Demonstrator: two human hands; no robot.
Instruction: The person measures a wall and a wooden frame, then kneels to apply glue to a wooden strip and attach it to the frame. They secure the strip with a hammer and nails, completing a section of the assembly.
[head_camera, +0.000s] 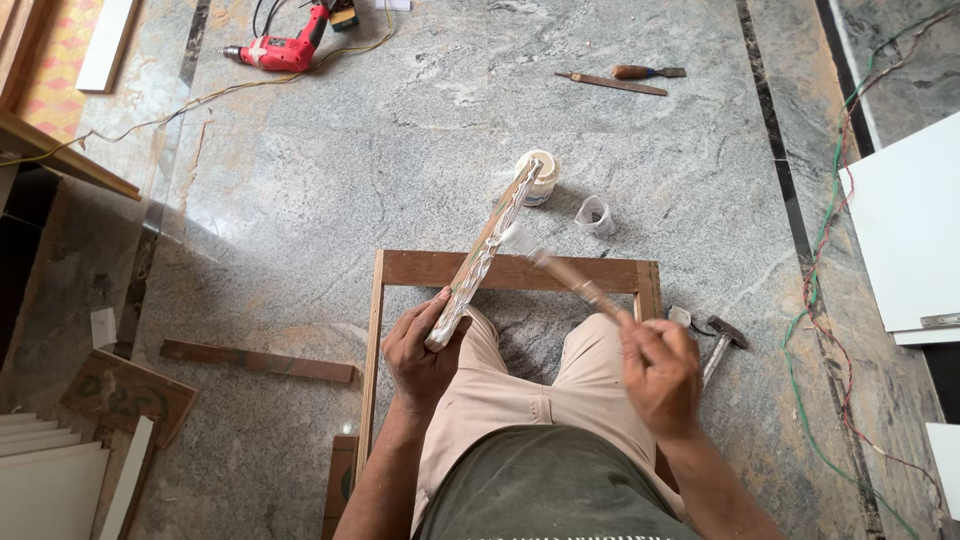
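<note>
My left hand (418, 345) grips the near end of a narrow wooden strip (484, 250) coated with white glue, held slanting up and away. A wooden-handled brush (562, 272) is in my right hand (658, 372), with its white bristles touching the strip's glued face near the middle. The strip's far end overlaps a small white glue jar (541, 176) standing on the floor. A wooden frame (510, 271) lies on the stone floor around my knees.
A crumpled white lid or cup (596, 214) lies beside the jar. A hammer (720, 344) rests right of the frame. A red drill (284, 48) and a chisel and file (620, 78) lie farther off. Loose wires (815, 300), a wood slat (258, 361) and white boards (905, 225) surround me.
</note>
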